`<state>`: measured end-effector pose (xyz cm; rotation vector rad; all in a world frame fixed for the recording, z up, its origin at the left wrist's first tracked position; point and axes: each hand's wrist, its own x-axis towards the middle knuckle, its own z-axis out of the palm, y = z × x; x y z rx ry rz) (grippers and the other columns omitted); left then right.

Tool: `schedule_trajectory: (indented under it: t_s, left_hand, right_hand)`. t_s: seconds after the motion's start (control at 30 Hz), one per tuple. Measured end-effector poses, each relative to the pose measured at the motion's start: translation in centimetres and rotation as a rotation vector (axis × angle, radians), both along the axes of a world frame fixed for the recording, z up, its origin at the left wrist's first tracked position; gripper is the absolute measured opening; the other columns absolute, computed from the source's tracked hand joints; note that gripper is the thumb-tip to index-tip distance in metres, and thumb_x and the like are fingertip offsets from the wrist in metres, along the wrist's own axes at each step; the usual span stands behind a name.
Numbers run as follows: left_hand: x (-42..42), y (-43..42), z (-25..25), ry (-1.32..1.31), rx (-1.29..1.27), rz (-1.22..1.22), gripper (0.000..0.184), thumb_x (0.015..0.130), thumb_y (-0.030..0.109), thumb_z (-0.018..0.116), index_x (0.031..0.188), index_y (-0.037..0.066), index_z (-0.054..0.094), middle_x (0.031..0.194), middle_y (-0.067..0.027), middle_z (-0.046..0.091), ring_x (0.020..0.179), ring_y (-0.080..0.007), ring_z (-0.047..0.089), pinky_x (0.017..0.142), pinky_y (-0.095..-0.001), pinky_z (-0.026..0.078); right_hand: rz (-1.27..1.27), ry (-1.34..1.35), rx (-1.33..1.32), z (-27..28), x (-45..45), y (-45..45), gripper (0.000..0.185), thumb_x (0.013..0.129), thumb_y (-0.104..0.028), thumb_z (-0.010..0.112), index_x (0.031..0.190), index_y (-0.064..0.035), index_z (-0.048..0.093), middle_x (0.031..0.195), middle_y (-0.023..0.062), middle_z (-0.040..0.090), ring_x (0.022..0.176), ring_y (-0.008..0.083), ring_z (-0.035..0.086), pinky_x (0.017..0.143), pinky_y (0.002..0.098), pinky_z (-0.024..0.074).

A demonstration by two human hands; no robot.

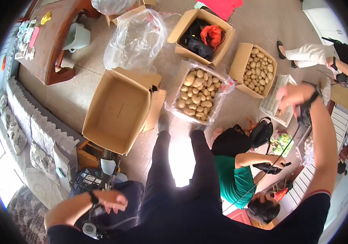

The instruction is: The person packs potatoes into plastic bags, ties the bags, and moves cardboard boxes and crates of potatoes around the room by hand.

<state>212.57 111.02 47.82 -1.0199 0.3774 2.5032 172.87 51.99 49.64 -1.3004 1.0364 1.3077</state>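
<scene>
Potatoes (pixel 198 92) fill plastic-lined carton (pixel 173 105); seemingly between grasps. Right hand (pixel 296 97) near white crate (pixel 270 92) right of carton, grip unclear; left hand (pixel 113 201) empty, grip loosely apart. Next grasp calls for downward reach.

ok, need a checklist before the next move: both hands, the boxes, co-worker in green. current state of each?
1. Left hand free: ok, nothing visible in it.
2. Right hand free: cannot tell, blurred, overlapping the white crate in view.
3. Large cardboard box open: ok, inner bottom shows.
4. Clear plastic liner off the potatoes: ok, spread around them.
5. Co-worker in green out of right hand's reach: cannot tell, depth unclear.
</scene>
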Motion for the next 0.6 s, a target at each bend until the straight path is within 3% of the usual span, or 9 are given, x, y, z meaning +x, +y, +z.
schedule_trajectory:
  t_s: [0.03, 0.07, 0.1, 0.2, 0.3, 0.37, 0.47, 0.57, 0.6]
  left_hand:
    - [-1.5, -1.4, -8.0, -0.223, -0.318, 0.067, 0.035, 0.090, 0.033, 0.055, 0.109, 0.004, 0.058, 0.083, -0.0096, 0.065, 0.069, -0.0163, 0.065, 0.047, -0.0314, 0.050]
    - [-3.9, -3.3, -11.4, -0.445, -0.600, 0.203, 0.023, 0.090, 0.026, 0.053, 0.097, 0.005, 0.061, 0.070, -0.0080, 0.062, 0.063, -0.0140, 0.062, 0.046, -0.0318, 0.047]
    - [-6.5, -6.7, -14.1, -0.635, -0.547, 0.445, 0.020, 0.090, 0.024, 0.053, 0.095, 0.005, 0.060, 0.067, -0.0056, 0.060, 0.061, -0.0129, 0.061, 0.049, -0.0291, 0.049]
    - [-11.0, -12.6, -25.8, -0.747, -0.305, 0.780, 0.024, 0.091, 0.021, 0.050, 0.107, 0.006, 0.058, 0.098, -0.0057, 0.062, 0.079, -0.0157, 0.062, 0.061, -0.0291, 0.053]
    - [-14.0, -14.4, -37.2, -0.885, -0.227, 1.036, 0.024, 0.091, 0.018, 0.047, 0.108, 0.004, 0.058, 0.096, -0.0074, 0.062, 0.085, -0.0160, 0.061, 0.065, -0.0324, 0.053]
    - [-14.5, -14.7, -44.5, -0.892, -0.236, 1.036, 0.028, 0.089, 0.011, 0.045, 0.112, 0.001, 0.056, 0.105, -0.0134, 0.061, 0.092, -0.0214, 0.061, 0.076, -0.0366, 0.052]
    - [-12.5, -12.4, -56.1, -1.056, -0.840, 0.525, 0.039, 0.081, 0.000, 0.042, 0.118, -0.004, 0.051, 0.117, -0.0242, 0.056, 0.111, -0.0357, 0.053, 0.098, -0.0359, 0.040]
    - [-12.7, -11.7, -64.0, -1.058, -0.903, 0.723, 0.050, 0.079, -0.005, 0.044, 0.128, -0.003, 0.041, 0.125, -0.0240, 0.051, 0.116, -0.0355, 0.050, 0.102, -0.0364, 0.036]
    - [-13.0, -13.9, -62.8, -0.944, -0.883, 0.871, 0.054, 0.079, -0.006, 0.046, 0.131, -0.001, 0.038, 0.127, -0.0229, 0.049, 0.115, -0.0355, 0.050, 0.102, -0.0370, 0.037]
  right_hand:
    - [-0.224, -0.069, -0.252, -2.4, 2.5, -2.2, 0.068, 0.074, -0.016, 0.067, 0.131, 0.0050, 0.035, 0.098, 0.0164, 0.064, 0.049, 0.0192, 0.063, 0.041, 0.0288, 0.0507]
    - [-0.276, -0.144, -0.239, -3.9, 4.2, -2.9, 0.072, 0.075, -0.018, 0.066, 0.135, 0.0024, 0.033, 0.107, 0.0155, 0.061, 0.049, 0.0175, 0.063, 0.040, 0.0263, 0.0502]
    - [-0.262, -0.168, -0.235, -6.1, 4.8, -4.6, 0.074, 0.077, -0.024, 0.066, 0.138, -0.0001, 0.031, 0.109, 0.0136, 0.060, 0.051, 0.0167, 0.063, 0.040, 0.0243, 0.0497]
    - [-0.358, -0.355, -0.417, -15.0, 4.2, -7.4, 0.064, 0.082, -0.037, 0.062, 0.131, -0.0032, 0.039, 0.113, 0.0106, 0.055, 0.065, 0.0195, 0.065, 0.046, 0.0276, 0.0491]
    - [-0.481, -0.445, -0.652, -27.3, 3.2, -7.0, 0.065, 0.085, -0.046, 0.056, 0.131, -0.0019, 0.040, 0.115, 0.0100, 0.055, 0.079, 0.0201, 0.064, 0.059, 0.0326, 0.0513]
    - [-0.478, -0.334, -0.619, -36.2, 2.1, -4.9, 0.065, 0.087, -0.046, 0.054, 0.128, 0.0032, 0.042, 0.116, 0.0166, 0.057, 0.087, 0.0282, 0.064, 0.071, 0.0370, 0.0514]
    - [-0.118, -0.428, -0.796, -51.0, -2.3, -2.3, 0.062, 0.090, -0.043, 0.050, 0.124, 0.0078, 0.045, 0.115, 0.0264, 0.057, 0.098, 0.0381, 0.059, 0.087, 0.0401, 0.0461]
    - [-0.241, -0.352, -0.995, -59.9, -4.2, -0.4, 0.057, 0.092, -0.039, 0.046, 0.116, 0.0125, 0.049, 0.112, 0.0332, 0.055, 0.107, 0.0438, 0.053, 0.096, 0.0417, 0.0393]
    - [-0.258, -0.296, -1.031, -62.4, -4.7, -0.2, 0.054, 0.093, -0.038, 0.043, 0.116, 0.0099, 0.051, 0.113, 0.0341, 0.054, 0.108, 0.0435, 0.053, 0.095, 0.0430, 0.0401]
